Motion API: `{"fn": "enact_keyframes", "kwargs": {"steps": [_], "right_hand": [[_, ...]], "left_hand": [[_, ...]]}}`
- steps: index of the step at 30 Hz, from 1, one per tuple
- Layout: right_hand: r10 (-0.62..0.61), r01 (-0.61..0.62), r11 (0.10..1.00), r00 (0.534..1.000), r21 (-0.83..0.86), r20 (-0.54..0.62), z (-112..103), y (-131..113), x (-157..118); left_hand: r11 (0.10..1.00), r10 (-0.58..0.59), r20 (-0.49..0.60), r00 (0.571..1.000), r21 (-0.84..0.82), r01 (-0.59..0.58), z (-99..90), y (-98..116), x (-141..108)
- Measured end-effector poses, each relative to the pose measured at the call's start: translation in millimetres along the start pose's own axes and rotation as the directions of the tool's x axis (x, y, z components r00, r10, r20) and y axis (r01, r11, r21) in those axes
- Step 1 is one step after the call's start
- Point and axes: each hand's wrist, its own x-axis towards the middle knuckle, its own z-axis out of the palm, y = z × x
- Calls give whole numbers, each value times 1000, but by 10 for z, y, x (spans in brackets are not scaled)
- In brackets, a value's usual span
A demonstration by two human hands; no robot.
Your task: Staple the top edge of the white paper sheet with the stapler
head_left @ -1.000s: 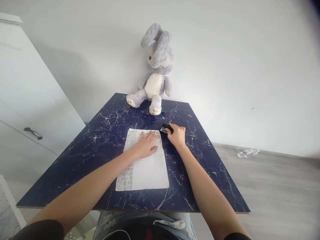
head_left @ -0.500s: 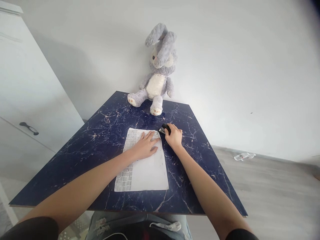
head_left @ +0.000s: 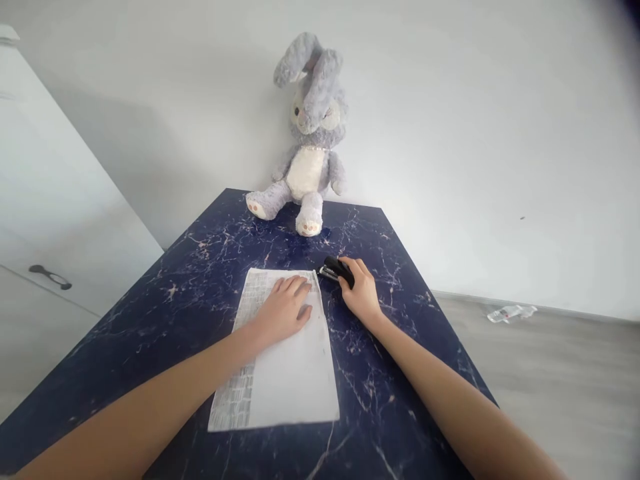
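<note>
White sheets of paper (head_left: 295, 387), with grey handwriting-like marks down the left side, lie on the dark blue marbled table. My left hand (head_left: 285, 310) rests flat on their upper part, fingers stretched and thumb apart. To the right, my right hand (head_left: 361, 288) is wrapped around a black stapler (head_left: 336, 270). The stapler's front end points left and meets the top right corner of the paper; whether the corner sits between its jaws I cannot tell.
A grey plush rabbit (head_left: 307, 173) sits at the table's (head_left: 200, 267) far edge against the white wall. A white cabinet (head_left: 60, 200) with a dark handle (head_left: 50, 277) stands at the left. On the floor to the right lies a clear plastic wrapper (head_left: 511, 313).
My right hand and the stapler have drawn slightly right and nearer. My left hand's fingers have come closer together on the paper. The camera view has shifted a little.
</note>
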Motion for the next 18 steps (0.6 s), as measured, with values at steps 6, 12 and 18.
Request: {"fn": "enact_keyframes", "kwargs": {"steps": [6, 12, 18], "right_hand": [[36, -36, 999, 999, -7, -8, 21, 11, -24], [49, -46, 991, 999, 125, -19, -37, 47, -17], [59, -61, 992, 998, 112, 17, -45, -17, 7]], "left_hand": [[994, -86, 47, 995, 72, 82, 47, -5, -21], [994, -90, 172, 981, 79, 78, 25, -13, -33], [997, -71, 205, 976, 27, 67, 0, -13, -23]]}}
